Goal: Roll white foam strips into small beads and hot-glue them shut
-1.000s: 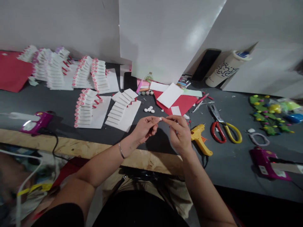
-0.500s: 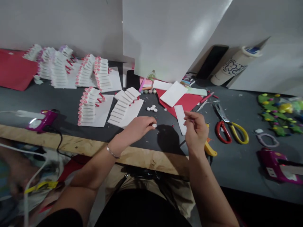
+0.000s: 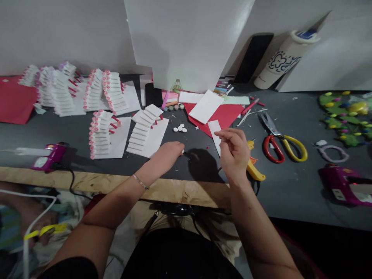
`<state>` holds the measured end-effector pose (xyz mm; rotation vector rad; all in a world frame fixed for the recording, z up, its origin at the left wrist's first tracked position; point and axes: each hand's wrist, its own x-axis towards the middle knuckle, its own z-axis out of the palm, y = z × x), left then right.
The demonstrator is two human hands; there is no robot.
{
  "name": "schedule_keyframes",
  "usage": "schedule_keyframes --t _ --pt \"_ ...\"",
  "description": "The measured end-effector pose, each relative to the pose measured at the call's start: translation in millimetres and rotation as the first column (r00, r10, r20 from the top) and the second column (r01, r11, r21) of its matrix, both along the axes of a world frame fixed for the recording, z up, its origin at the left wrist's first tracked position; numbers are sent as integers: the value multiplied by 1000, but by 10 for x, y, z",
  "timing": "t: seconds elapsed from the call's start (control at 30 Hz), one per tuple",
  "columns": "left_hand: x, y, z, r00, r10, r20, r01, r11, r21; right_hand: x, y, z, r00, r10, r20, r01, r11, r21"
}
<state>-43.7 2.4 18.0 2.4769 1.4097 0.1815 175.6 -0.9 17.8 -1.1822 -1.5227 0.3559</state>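
Observation:
My left hand (image 3: 170,153) is closed in a pinch over the dark table, with a small white piece (image 3: 183,151) showing at its fingertips. Just beyond it lies a little group of white round pieces (image 3: 180,128). My right hand (image 3: 235,151) hovers with fingers curled in, beside a white paper strip (image 3: 214,130); whether it holds anything is hidden. A folded white card (image 3: 206,106) and that strip rest partly on red paper (image 3: 229,116). To the left of my left hand stands a fanned white paper piece on a card (image 3: 158,133).
Red-and-yellow scissors (image 3: 273,149) and a yellow tool (image 3: 255,170) lie right of my right hand. Further right is a purple device (image 3: 345,186); another (image 3: 49,157) sits far left. A white tumbler (image 3: 283,62) leans at the back. Fanned paper pieces (image 3: 100,135) fill the left.
The view has shifted a little. The white piece at my left fingertips is now more covered by the fingers. My right hand stays raised, its fingers slightly more curled.

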Motion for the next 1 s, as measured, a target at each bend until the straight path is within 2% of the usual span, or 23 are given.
schedule_keyframes --t 0.3,0.47,0.63,0.83,1.0 --pt "180 -14 112 995 76 -62 -78 997 -22 -36 -9 -1 1000 3 26 -3 1000 31" --pt "113 -63 74 998 45 -44 -46 999 -16 -40 -19 8 999 -10 52 8 999 34" --pt "162 -59 60 994 78 -72 -78 997 5 -43 -23 16 999 10 45 -12 999 38" --pt "235 -44 32 992 112 -63 -103 985 137 -65 -14 -6 998 9 67 -11 999 34" --pt "118 -62 4 980 190 60 -198 912 358 -105 -17 -24 995 49 89 -47 999 -16"
